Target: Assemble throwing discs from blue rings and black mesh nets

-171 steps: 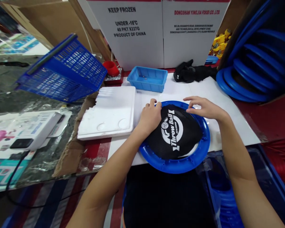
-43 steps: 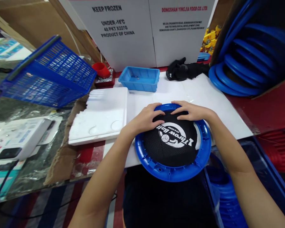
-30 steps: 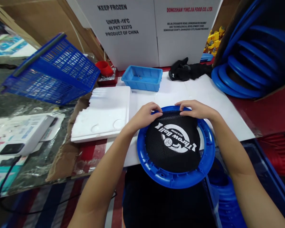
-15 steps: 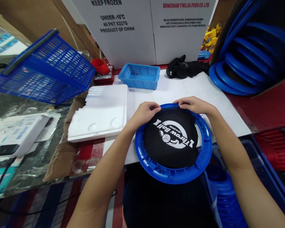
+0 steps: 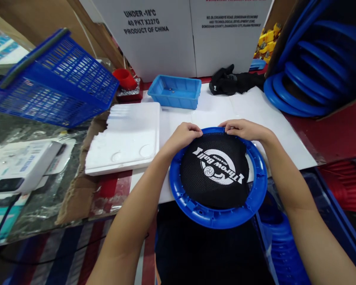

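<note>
Mid-fit on the black mesh net [image 5: 215, 174], lying inside the blue ring [image 5: 218, 219] at the worktop [image 5: 255, 107] front edge. Left hand [image 5: 182, 135] and right hand [image 5: 245, 129] both pinched on the net's far edge. Probably next: hooking that edge onto the rim, working around evenly.

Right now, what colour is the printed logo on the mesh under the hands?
White, on the black mesh inside the blue ring; the head view shows it best.

The black mesh [image 5: 215, 174] reads "Throw Ball"; the white carton [image 5: 145, 43] "UNDER -18°C, PRODUCT OF CHINA".
</note>
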Available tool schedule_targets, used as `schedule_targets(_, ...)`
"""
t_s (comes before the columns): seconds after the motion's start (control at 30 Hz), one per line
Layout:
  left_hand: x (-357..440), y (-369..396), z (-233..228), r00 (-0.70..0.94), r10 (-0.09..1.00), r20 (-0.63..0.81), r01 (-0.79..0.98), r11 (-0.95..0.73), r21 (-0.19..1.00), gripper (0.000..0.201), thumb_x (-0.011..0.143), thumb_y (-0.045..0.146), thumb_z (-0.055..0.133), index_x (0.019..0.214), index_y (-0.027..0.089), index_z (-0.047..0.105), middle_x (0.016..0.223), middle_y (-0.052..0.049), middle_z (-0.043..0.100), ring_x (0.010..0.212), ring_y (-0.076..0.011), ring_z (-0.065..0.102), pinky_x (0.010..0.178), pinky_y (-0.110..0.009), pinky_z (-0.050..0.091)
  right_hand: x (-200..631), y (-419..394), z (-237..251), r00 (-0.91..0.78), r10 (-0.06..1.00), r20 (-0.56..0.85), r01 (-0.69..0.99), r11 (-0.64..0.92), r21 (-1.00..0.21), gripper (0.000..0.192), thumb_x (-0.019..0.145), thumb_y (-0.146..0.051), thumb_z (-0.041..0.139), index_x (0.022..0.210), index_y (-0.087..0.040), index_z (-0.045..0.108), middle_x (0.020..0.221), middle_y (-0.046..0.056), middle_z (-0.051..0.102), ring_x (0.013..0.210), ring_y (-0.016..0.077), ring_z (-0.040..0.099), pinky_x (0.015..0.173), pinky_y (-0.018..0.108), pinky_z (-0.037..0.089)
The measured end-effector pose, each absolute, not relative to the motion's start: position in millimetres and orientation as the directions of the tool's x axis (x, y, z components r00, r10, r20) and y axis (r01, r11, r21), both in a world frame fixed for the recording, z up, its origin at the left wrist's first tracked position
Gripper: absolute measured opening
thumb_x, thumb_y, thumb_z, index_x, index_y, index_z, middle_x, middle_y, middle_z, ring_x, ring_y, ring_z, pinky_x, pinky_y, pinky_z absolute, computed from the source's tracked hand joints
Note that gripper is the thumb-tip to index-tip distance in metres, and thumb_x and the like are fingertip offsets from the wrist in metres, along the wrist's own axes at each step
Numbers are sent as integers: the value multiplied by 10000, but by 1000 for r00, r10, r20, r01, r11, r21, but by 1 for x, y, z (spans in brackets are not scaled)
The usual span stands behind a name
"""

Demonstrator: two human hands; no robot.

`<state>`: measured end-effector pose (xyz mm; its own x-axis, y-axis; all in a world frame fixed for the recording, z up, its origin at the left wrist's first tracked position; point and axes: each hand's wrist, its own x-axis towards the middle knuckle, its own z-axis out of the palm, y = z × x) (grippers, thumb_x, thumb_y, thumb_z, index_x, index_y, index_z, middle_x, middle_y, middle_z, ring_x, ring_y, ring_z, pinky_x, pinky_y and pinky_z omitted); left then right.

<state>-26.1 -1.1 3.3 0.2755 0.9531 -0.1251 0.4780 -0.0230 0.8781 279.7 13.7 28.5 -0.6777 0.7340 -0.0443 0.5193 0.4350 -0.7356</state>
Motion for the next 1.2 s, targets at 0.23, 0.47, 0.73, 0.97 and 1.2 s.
schedule_targets(0.23,-28,4,5,276,949,-154,437,19,899,169,723,324,762,785,174,807,810,-74,763,826,-229,645,862,-394,513,269,9,27,-666,744,48,561,543,-624,222,975,-291,560,954,-239,775,1399,108,757,1274,319,681,1176,520,492)
schedule_targets(0.47,-26,6,11,284,941,-182,467,30,884,136,738,295,771,731,161,796,699,-48,695,697,-181,568,697,-349,456,269,11,29,-672,740,14,595,552,-584,204,986,-272,560,953,-221,755,1395,132,734,1266,324,678,1170,533,505)
schedule_targets(0.73,-22,-6,6,275,960,49,502,-186,845,173,886,318,743,885,168,830,890,-72,760,834,-216,673,816,-376,544,262,5,24,-619,759,201,563,608,-559,210,1021,-295,580,1026,-244,783,1316,128,768,1233,345,700,1141,583,529)
schedule_targets(0.97,-6,-13,1,458,837,299,539,-529,655,83,924,243,773,976,205,824,1134,-82,755,1073,-244,715,1047,-419,559,246,-1,15,-664,716,214,531,653,-540,192,1014,-358,672,1073,-251,820,1460,133,715,1403,363,630,1211,622,497)
schedule_targets(1.2,-3,-18,6,351,908,227,581,-402,708,43,885,232,817,865,193,819,978,-66,795,951,-237,722,962,-405,562,241,-5,19,-613,759,220,516,595,-617,134,974,-313,690,889,-235,758,1338,129,776,1243,343,719,1132,586,537)
